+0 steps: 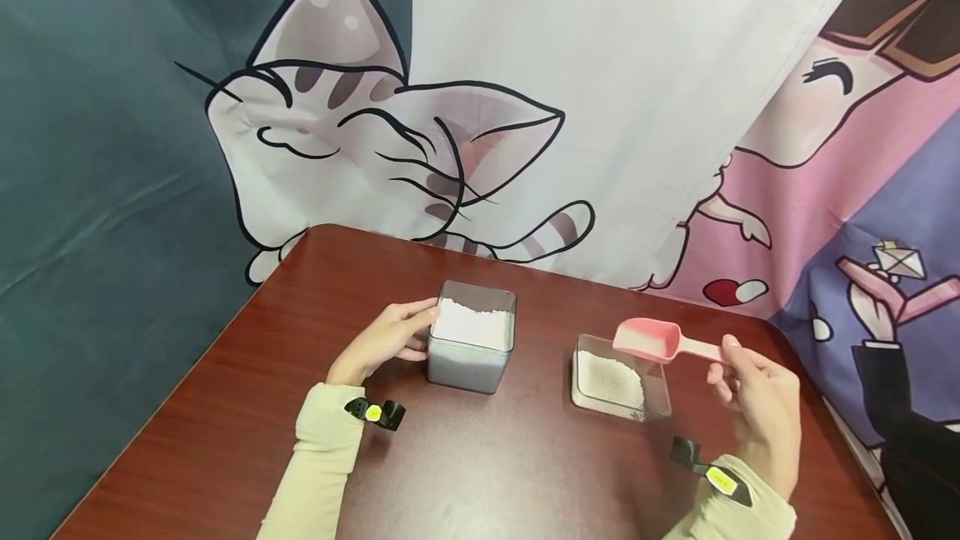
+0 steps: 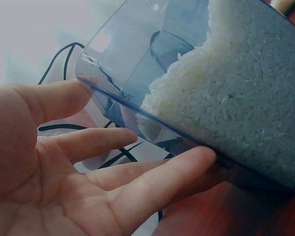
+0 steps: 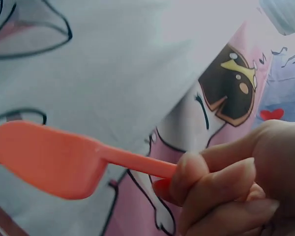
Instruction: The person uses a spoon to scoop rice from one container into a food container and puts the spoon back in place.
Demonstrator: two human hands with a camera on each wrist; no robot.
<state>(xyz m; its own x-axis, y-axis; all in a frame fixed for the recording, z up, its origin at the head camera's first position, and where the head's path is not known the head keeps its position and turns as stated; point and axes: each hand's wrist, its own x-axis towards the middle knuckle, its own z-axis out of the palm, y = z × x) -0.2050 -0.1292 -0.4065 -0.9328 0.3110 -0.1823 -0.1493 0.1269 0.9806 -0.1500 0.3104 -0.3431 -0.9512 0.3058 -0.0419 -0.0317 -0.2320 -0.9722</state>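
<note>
A tall clear box point(image 1: 467, 367) of white rice point(image 1: 472, 327) stands left of centre on the table. My left hand point(image 1: 390, 338) lies along its left side, and in the left wrist view the extended fingers point(image 2: 162, 189) meet the wall just below the rim. In my right hand point(image 1: 761, 394) the handle of a pink scoop point(image 1: 651, 340) is pinched between thumb and fingers. The scoop hangs over the back of a shallow clear container point(image 1: 658, 397), where off-white grain point(image 1: 609, 379) is heaped toward the left. Close up in the right wrist view, the scoop's rounded underside point(image 3: 54, 162) faces the camera.
A reddish-brown wooden table point(image 1: 450, 457) carries both containers, with a gap between them. Behind it hangs a printed cloth point(image 1: 637, 90) with cartoon figures, close to the table's back edge. Each wrist wears a black strap point(image 1: 386, 414).
</note>
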